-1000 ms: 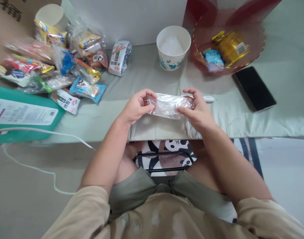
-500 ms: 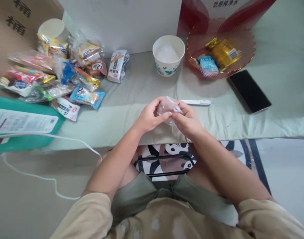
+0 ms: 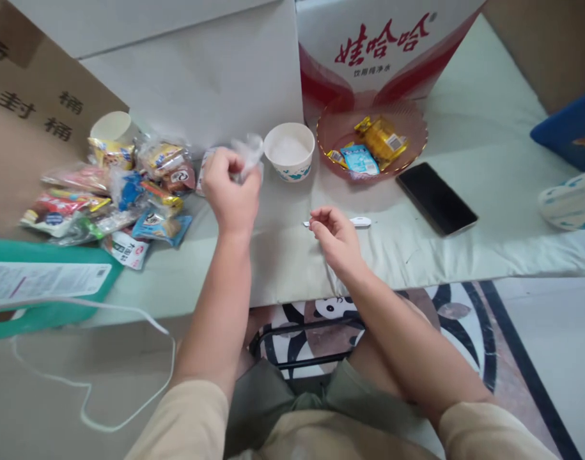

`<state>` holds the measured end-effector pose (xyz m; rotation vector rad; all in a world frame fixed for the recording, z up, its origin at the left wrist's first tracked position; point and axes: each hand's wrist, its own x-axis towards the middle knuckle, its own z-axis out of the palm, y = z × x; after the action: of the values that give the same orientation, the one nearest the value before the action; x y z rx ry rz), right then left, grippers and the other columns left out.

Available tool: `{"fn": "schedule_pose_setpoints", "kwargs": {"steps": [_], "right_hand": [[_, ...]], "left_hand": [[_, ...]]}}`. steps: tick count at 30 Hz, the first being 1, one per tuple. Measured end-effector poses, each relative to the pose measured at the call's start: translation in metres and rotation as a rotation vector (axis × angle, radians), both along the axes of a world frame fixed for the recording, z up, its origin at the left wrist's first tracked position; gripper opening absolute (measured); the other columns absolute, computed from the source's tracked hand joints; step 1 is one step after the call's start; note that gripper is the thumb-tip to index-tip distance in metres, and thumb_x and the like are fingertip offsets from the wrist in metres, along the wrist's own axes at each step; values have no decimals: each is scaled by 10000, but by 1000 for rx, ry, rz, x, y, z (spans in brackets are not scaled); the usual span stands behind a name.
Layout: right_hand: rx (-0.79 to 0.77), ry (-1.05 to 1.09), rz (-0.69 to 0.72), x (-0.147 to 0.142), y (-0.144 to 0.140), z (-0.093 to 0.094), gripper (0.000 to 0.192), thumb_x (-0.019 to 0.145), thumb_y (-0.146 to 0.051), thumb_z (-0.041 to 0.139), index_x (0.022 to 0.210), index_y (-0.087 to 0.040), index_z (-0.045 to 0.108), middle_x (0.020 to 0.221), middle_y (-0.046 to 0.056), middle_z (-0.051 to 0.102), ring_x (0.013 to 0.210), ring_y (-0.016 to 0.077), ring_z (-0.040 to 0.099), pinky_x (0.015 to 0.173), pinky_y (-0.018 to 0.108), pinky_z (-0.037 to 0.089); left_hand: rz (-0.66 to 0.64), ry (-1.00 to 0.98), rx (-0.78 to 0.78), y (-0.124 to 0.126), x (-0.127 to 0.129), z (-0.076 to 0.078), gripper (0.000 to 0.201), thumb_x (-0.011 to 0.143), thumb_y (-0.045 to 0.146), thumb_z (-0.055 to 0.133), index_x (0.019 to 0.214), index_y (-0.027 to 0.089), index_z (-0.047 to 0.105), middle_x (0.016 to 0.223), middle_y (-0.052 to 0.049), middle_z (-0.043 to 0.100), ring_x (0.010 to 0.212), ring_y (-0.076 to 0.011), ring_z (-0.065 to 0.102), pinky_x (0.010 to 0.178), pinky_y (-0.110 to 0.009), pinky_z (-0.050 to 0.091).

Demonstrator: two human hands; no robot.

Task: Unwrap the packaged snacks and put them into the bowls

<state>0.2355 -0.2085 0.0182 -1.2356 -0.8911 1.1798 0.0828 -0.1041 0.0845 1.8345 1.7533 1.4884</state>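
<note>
My left hand (image 3: 231,191) is closed, pinching a crumpled clear plastic wrapper (image 3: 249,153) just left of the white paper cup (image 3: 289,152). The wrapper is blurred, and behind that hand a white snack packet (image 3: 201,182) is mostly hidden. My right hand (image 3: 337,239) is raised over the front part of the cloth, its fingers loosely curled with a gap to the thumb, and I see nothing in it. Partly behind the right fingers lies a white plastic utensil (image 3: 362,222). The cup has blue-green leaf prints and something whitish inside.
Wrapped snacks (image 3: 124,191) are heaped at left by another cup (image 3: 114,128). A pink glass bowl (image 3: 323,137) holds packets; a black phone (image 3: 437,198) lies beside it. Boxes (image 3: 196,83) stand behind. At right are a paper cup (image 3: 570,199) and blue object (image 3: 568,131). A white cable (image 3: 129,310) hangs at left.
My hands have parted. The left has carried the clear wrapper left and up beside the cup; the right has let go of it and stays near the utensil. The view has shifted.
</note>
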Motion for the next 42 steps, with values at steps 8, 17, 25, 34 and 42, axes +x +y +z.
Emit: {"fn": "schedule_pose_setpoints", "kwargs": {"steps": [8, 17, 25, 34, 42], "right_hand": [[-29, -1, 22, 0, 6, 2, 167, 813, -354, 598, 919, -230, 632, 853, 6, 676, 734, 133, 584, 691, 287, 475], [-78, -30, 69, 5, 11, 10, 189, 814, -379, 572, 875, -237, 680, 779, 1, 666, 698, 141, 576, 667, 287, 467], [-66, -62, 89, -2, 9, 7, 184, 818, -368, 553, 855, -235, 676, 711, -10, 607, 672, 139, 535, 630, 280, 421], [-75, -132, 150, -22, 5, 3, 152, 813, -361, 572, 853, -234, 644, 692, -20, 571, 637, 128, 519, 614, 280, 405], [-92, -234, 169, -54, 5, -2, 141, 797, -339, 583, 835, -228, 662, 659, -28, 579, 610, 129, 521, 603, 285, 394]], "left_hand": [[-232, 800, -658, 102, 85, 34, 272, 677, 16, 702, 591, 191, 513, 714, -9, 573, 878, -188, 654, 910, -319, 482], [-515, 572, -1252, 135, 102, 5, 280, 878, -12, 462, 863, 18, 740, 709, -49, 722, 686, -101, 695, 816, -318, 582], [-273, 463, -783, 82, 85, 54, 216, 881, 39, 482, 765, 15, 663, 683, -66, 687, 682, -153, 731, 755, -336, 543], [139, -292, -166, -22, -62, -25, 239, 829, 21, 570, 679, 194, 641, 569, 45, 575, 538, -107, 531, 572, -254, 401], [445, 182, -268, -36, -176, -44, 430, 591, 38, 819, 872, 231, 557, 1057, -67, 509, 1159, -321, 439, 1149, -552, 293]]}}
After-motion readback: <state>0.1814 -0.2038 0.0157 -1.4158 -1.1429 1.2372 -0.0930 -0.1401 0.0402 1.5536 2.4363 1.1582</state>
